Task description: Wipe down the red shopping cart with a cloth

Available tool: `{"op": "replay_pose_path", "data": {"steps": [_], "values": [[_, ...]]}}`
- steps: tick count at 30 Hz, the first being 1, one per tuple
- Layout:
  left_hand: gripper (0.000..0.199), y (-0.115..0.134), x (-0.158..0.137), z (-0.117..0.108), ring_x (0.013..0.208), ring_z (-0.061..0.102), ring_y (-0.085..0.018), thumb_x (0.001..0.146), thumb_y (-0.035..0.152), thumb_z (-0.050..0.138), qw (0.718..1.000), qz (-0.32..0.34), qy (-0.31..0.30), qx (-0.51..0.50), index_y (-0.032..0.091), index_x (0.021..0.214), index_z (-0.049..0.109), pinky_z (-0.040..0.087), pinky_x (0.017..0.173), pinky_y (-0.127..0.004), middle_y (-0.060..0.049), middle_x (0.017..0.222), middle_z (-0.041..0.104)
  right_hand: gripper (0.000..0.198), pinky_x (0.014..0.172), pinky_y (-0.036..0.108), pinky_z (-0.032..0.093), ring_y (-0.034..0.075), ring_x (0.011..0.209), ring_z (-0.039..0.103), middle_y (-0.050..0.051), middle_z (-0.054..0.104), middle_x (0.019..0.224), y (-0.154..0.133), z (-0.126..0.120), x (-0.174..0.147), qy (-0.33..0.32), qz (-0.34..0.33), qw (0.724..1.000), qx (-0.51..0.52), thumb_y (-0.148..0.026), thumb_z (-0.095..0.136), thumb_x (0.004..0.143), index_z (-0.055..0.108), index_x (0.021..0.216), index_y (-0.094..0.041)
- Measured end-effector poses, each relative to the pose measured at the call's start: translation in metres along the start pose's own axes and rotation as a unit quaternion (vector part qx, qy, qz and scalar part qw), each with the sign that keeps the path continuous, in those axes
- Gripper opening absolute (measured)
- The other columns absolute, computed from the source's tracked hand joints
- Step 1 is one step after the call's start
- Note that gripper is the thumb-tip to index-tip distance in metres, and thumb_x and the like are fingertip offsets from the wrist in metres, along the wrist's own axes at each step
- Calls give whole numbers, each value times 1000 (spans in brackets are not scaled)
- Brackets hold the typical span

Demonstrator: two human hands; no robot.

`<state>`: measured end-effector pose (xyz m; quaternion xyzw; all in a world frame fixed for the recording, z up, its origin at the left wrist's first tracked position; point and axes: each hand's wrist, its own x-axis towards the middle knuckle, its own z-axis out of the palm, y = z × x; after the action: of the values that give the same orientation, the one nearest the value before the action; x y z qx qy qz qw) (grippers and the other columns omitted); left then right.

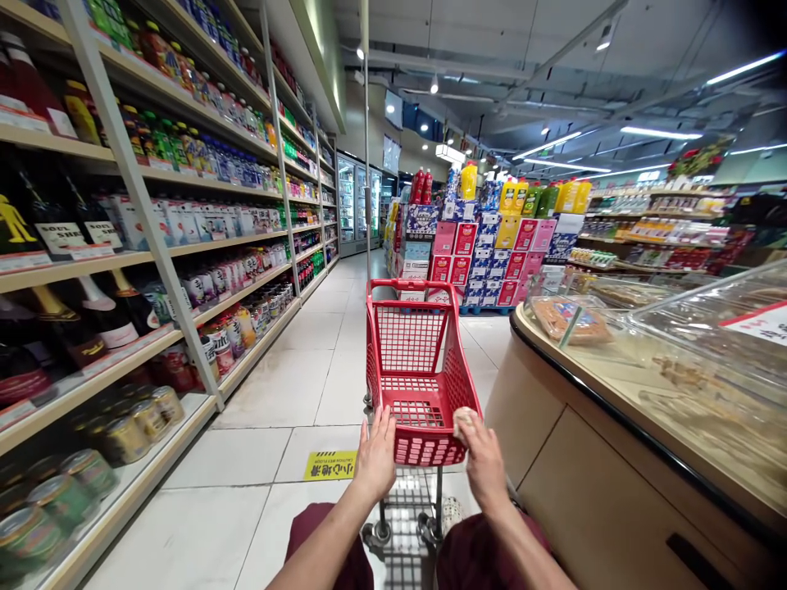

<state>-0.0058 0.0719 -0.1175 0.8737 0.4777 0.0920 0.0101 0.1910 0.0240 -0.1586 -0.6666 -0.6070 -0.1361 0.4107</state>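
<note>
A red plastic shopping cart [423, 389] stands directly in front of me, with its basket showing nothing inside. My left hand [376, 452] rests against the basket's near left corner, fingers stretched out and holding nothing. At the near right corner, my right hand [484, 459] presses a crumpled off-white cloth [463, 421] against the rim, its fingers bent over it. The cart's wheels [377, 534] are visible low down between my knees.
Shelves of bottles and cans [227, 238] line the left side. To the right stands a display counter [590, 426] with clear covers. Stacked drink boxes [479, 254] rise ahead. A yellow wet-floor sticker [330, 465] lies on the tiles [246, 451].
</note>
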Motion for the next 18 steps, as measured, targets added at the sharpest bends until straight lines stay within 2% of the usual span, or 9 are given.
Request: {"op": "replay_pose_path", "data": {"steps": [3, 5, 6, 9, 11, 16, 18], "values": [[70, 1, 1, 1, 133, 1, -20, 64, 6, 37, 1000, -12, -11, 0, 10, 133, 25, 13, 107, -46, -9, 145, 10, 50, 97, 42, 33, 17, 121, 38, 5, 48, 128, -27, 18, -1, -33, -84, 995, 42, -3, 30, 79, 50, 119, -25], [69, 1, 0, 1, 133, 0, -19, 65, 5, 36, 1000, -9, -13, 4, 11, 133, 26, 12, 107, -46, -8, 145, 11, 51, 97, 41, 33, 16, 119, 40, 5, 48, 127, -31, 22, 1, -55, -114, 991, 51, -2, 30, 78, 52, 117, -26], [69, 1, 0, 1, 133, 1, -19, 65, 4, 35, 1000, -7, -12, 5, 11, 133, 26, 12, 107, -46, -7, 145, 11, 51, 97, 43, 32, 17, 118, 41, 6, 49, 127, -26, 19, 2, -53, -105, 992, 45, -2, 30, 77, 53, 116, -26], [69, 2, -2, 3, 133, 1, -19, 65, 4, 35, 1000, -8, -7, 5, 11, 133, 25, 12, 107, -46, -7, 145, 11, 49, 98, 49, 29, 20, 116, 43, 8, 48, 127, 1, 4, 3, -4, -22, 1000, 4, -4, 30, 78, 52, 117, -24], [70, 3, -3, 6, 133, 0, -20, 65, 5, 37, 1000, -12, -1, 5, 10, 133, 24, 13, 107, -45, -8, 145, 9, 48, 98, 49, 29, 20, 118, 42, 7, 47, 128, 5, 1, 1, 23, -3, 1000, -1, -6, 30, 79, 51, 118, -24], [70, 1, -6, 13, 133, 0, -19, 65, 2, 35, 999, -10, 38, 27, 10, 134, 23, 16, 107, -45, -9, 145, 10, 49, 97, 41, 35, 18, 121, 38, 5, 47, 128, -30, 20, -2, -20, -130, 990, 52, -5, 32, 81, 47, 122, -27], [71, -2, -7, 15, 133, 1, -18, 65, 1, 34, 998, 0, 55, 42, 11, 134, 21, 16, 107, -45, -8, 145, 12, 49, 96, 44, 36, 19, 120, 40, 5, 47, 128, -22, 14, -3, -22, -119, 992, 39, -6, 32, 81, 46, 123, -28]]}}
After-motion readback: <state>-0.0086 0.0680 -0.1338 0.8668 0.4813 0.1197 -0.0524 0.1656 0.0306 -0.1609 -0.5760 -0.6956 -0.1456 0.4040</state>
